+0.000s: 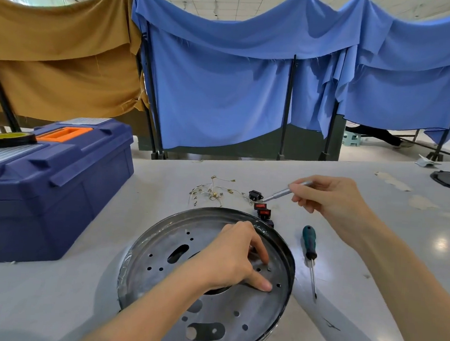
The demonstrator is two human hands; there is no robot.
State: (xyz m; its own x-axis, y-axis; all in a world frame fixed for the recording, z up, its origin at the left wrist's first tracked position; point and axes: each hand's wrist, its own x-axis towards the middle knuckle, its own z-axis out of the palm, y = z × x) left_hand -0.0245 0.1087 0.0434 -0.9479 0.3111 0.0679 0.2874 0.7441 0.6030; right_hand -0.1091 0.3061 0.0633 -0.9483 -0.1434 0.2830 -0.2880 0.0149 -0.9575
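Lowest in the frame, bottom centre, lies the round metal plate [158,267]: dull grey, flat on the table, punched with small holes and oval slots, its raised rim dark. The left hand [234,253] rests on its right half, thumb and forefinger curved down around a tiny screw [268,268]; whether they pinch it, I cannot tell. Right of the plate lies a green-handled screwdriver [309,245]. Further right and above, the right hand [333,202] grips a silver driver [281,193]. This looks like screw-picking; next needs a fine pinch and lift.

Passage left of pan [210,209], toolbox [51,198] beyond; switches [262,210], screwdriver [310,243] probably crowd right.
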